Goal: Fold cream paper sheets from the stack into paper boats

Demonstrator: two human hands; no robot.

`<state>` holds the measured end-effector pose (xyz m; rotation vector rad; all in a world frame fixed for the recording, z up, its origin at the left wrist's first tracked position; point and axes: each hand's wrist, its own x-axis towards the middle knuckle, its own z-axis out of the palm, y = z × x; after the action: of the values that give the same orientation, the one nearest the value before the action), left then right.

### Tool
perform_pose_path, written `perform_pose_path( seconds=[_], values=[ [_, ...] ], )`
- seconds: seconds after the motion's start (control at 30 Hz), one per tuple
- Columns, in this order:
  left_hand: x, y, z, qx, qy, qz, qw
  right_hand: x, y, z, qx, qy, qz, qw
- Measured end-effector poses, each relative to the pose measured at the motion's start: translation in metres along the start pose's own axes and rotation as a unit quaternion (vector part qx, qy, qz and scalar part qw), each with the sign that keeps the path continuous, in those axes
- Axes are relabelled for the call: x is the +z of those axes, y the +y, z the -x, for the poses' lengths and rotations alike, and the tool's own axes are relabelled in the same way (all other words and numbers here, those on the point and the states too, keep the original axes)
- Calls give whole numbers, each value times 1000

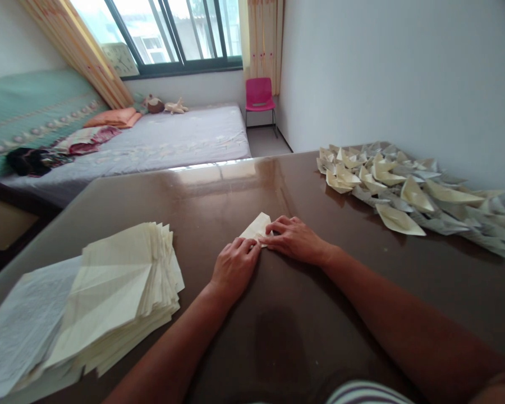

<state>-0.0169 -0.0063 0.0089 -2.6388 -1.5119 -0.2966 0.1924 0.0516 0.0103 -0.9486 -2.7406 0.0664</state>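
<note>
Two bare hands meet at a small folded paper [256,226] in the head view, which lies near the middle of a glossy brown table [244,193]. The left hand [235,264] holds its near left edge, fingers bent and gathered close together. The right hand [297,240] reaches in from the other side, its fingers curved narrowly onto the paper's right part; how far the fingertips of either hand go under it, I cannot tell.

To the left, well apart from the hands, sits a thick, uneven stack of cream sheets [109,275], the top one creased. It partly overlaps some greyish sheets [29,311] at the table's left side. On the far right, many boat-shaped paper pieces [400,219], cream and grey, crowd together in a heap beside the white wall [387,67].

Beyond the table are a bed [185,132] with folded orange bedding [111,116] and soft toys [175,106], a pink chair [260,93] near the corner, and a window [193,31] between patterned curtains [264,42]. Striped cloth [368,393] shows at the bottom edge.
</note>
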Motion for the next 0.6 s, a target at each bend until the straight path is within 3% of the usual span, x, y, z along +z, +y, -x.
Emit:
perform_pose_path(
  seconds=[0.3, 0.6],
  values=[
    [-16, -6, -7, 16, -71, -11, 997, -7, -8, -3, -36, 0, 55, 998],
    [-9, -22, -6, 31, -15, -75, 997, -4, -15, -6, -17, 19, 78, 997]
  ],
)
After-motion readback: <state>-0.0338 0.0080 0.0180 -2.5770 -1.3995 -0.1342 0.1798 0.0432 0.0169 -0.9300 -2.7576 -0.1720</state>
